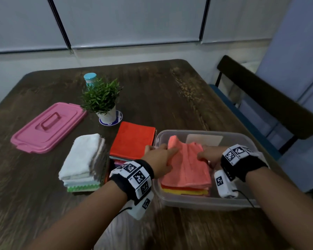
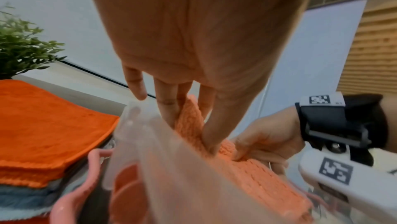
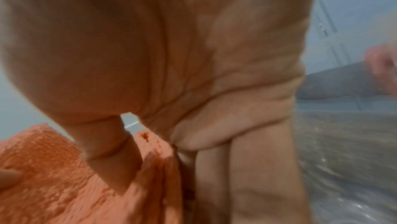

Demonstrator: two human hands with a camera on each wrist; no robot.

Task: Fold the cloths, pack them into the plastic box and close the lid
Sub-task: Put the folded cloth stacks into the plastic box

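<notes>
The salmon cloth (image 1: pixel 187 165) lies in the plastic box (image 1: pixel 202 200) at 4 o'clock. I pinch it with my left hand (image 1: pixel 158 160) and right hand (image 1: pixel 210 156).

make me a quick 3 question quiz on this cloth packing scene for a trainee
1. True or false: the flat pink plastic lid is already on the clear plastic box.
2. Which cloth do the left hand and the right hand both hold? A) the folded salmon-pink cloth in the box; B) the folded orange cloth on the table; C) the folded white towel.
3. Fill in: the small green potted plant stands between the lid and the ____ cloth.

Key:
1. False: the lid lies on the dark wooden table, left of the box.
2. A.
3. Orange.
</notes>
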